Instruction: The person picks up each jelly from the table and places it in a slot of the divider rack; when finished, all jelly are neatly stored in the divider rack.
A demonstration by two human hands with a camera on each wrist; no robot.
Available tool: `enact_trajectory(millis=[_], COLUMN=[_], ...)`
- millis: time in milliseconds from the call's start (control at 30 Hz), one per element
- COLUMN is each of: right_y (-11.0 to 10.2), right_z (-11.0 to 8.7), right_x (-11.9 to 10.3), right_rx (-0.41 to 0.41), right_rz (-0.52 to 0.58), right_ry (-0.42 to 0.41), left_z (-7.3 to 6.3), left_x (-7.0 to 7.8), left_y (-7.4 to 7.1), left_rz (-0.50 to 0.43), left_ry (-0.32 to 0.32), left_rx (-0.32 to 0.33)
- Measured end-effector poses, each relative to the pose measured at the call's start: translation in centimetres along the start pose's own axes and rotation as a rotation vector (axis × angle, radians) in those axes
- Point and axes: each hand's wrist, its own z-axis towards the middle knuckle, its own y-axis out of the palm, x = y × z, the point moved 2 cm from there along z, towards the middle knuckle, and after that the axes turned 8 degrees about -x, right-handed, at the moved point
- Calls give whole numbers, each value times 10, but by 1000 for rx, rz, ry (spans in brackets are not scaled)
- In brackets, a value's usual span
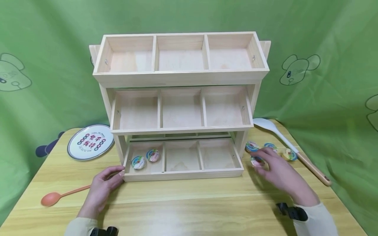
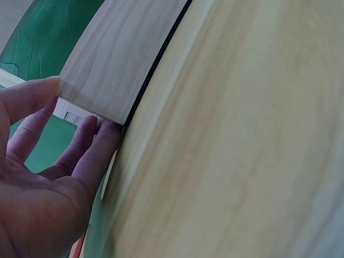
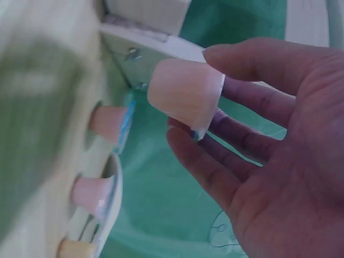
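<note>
Right hand holds cup; plate bears 4 red Chinese characters.

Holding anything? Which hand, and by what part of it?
Right hand: a small cup, pinched at its lidded rim. Left hand: touches the bottom tray at its left front corner; can't tell if it grips.

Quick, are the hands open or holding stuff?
Left hand: touching lowest pale wooden rectangular tray; grip can't be told.
Right hand: holding a pink tapered plastic cup.

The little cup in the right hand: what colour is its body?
The cup looks pale peachy pink, clearest in the right wrist view.
</note>
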Motion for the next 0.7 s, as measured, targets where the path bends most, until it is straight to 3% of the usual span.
enact_trajectory(millis=[200, 467, 700], right_y=[-4, -4, 0], right_z=[3, 9, 19], right_x=[-16, -29, -37], right_rx=[27, -19, 0], right_rz=[-21, -18, -36], right_ry=[-70, -71, -139], left_z=[0, 0, 0], left_x=[1, 0, 0], left_y=[-1, 0, 1], left_rz=[1, -7, -10], left_ry=[3, 9, 8], left_rx=[-2, -4, 6])
